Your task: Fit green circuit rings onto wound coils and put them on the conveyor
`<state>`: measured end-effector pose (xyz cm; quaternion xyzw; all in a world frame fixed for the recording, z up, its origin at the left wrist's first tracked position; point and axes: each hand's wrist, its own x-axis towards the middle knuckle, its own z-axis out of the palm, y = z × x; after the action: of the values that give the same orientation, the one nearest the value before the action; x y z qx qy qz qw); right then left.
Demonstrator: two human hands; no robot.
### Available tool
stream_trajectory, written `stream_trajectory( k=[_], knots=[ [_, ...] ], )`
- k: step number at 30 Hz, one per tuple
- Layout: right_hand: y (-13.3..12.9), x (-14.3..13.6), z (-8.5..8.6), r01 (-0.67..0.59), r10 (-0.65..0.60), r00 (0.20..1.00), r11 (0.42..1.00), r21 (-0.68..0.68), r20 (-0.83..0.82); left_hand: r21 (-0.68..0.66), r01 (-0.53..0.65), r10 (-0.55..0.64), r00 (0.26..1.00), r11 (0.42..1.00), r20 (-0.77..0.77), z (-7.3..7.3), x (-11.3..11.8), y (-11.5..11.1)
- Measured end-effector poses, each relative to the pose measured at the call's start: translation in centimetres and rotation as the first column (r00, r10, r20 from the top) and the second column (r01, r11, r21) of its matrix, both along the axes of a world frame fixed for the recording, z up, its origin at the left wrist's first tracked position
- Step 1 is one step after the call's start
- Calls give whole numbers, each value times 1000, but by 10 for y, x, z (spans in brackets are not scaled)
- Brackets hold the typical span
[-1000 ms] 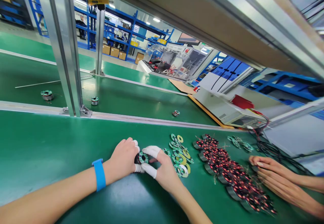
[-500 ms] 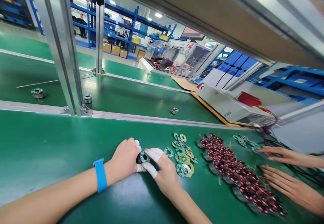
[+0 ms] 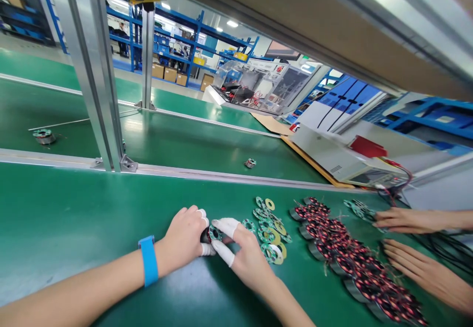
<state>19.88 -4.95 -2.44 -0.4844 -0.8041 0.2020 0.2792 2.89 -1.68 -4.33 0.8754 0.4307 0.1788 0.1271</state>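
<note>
Since 0.5 s ago, both hands sit slightly lower and further right in view, grip unchanged; the far coil on the back belt has drifted left, and the co-worker's upper hand has drawn nearer the small board cluster.

Left hand and right hand meet on the green table, fingertips facing. Between them: 1 small coil, dark body, green ring board on top. Left hand curled around its left side, grasping it; white cots on thumb and fingertip. Right hand pinches it from the right with 2 cotted fingers. Coil is just above or on the table; contact with the surface cannot be told.

Blue wristband on left wrist.

Just right of the right hand: loose pile of ring boards, green and yellow, flat on the table. Further right: heap of red-wound coils. Beyond that heap, a co-worker's 2 hands, the lower one flat, fingers spread, beside the heap.

Behind the hands, past a metal rail: 2 stray coils on the back belt, one near, one far left.
</note>
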Motion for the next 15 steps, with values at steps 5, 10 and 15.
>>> stream_trajectory(
  k=[5, 10, 15],
  knots=[
    [0, 0, 1, -6, 6, 1000, 1000, 15, -3, -2, 2, -2, 1000, 1000, 4, -2, 2, 0],
    [1, -1, 2, -4, 4, 1000, 1000, -7, -23, -22, -1, 0, 1000, 1000, -15, 0, 0, -1],
    [0, -3, 6, 50, -61, 994, 991, -126, -86, -45, 4, -6, 999, 999, -36, 4, -1, -2]
  ],
)
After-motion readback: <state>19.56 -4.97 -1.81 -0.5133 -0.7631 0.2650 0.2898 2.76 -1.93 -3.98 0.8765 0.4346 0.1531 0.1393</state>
